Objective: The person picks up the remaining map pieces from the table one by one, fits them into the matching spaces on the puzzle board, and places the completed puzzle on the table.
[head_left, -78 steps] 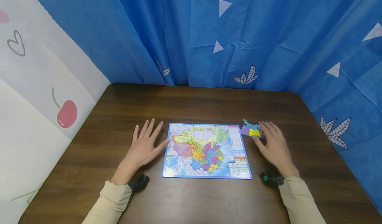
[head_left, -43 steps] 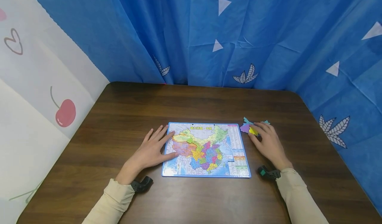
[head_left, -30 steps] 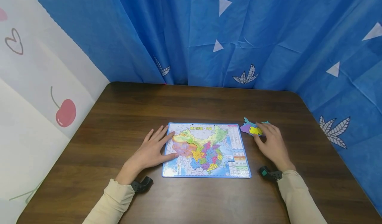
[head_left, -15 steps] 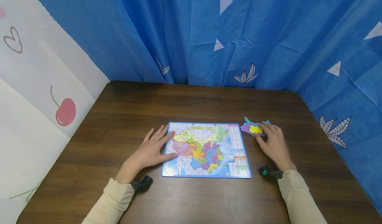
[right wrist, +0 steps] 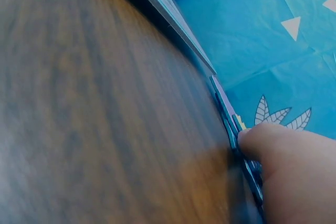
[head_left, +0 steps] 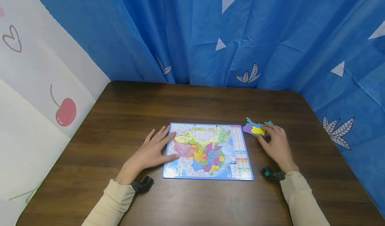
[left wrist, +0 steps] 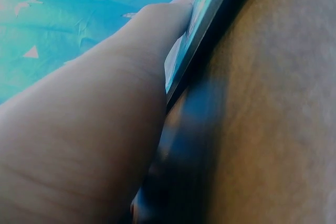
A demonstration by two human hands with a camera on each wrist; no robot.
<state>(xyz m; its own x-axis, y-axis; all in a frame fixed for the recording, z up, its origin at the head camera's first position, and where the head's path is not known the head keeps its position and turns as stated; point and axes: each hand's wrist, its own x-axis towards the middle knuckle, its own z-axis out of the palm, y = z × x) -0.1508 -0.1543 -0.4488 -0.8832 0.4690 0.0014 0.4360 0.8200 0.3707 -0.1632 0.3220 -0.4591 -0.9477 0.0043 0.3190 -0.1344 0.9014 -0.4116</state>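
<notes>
A magnetic map puzzle board [head_left: 207,152] with a blue rim lies flat on the table in the head view, covered with colourful pieces forming a map. My left hand [head_left: 151,152] rests on its left edge with fingers spread; the left wrist view shows the thumb [left wrist: 157,19] on the board's surface. Just right of the board lies a small pile of map puzzle pieces, purple [head_left: 247,129] and teal [head_left: 252,121] among them. My right hand [head_left: 276,145] pinches a yellow puzzle piece [head_left: 257,130] on top of this pile. The hand hides the pile's right part.
The dark wooden table [head_left: 192,102] extends around the board and pile. A blue curtain [head_left: 204,35] hangs behind it, and a white patterned cloth [head_left: 39,85] hangs at the left. Each wrist bears a black strap with a device.
My left hand has moved right from beside the board onto its left edge. My right hand reached left over the pile, then drew back slightly, its fingers now at the yellow piece.
</notes>
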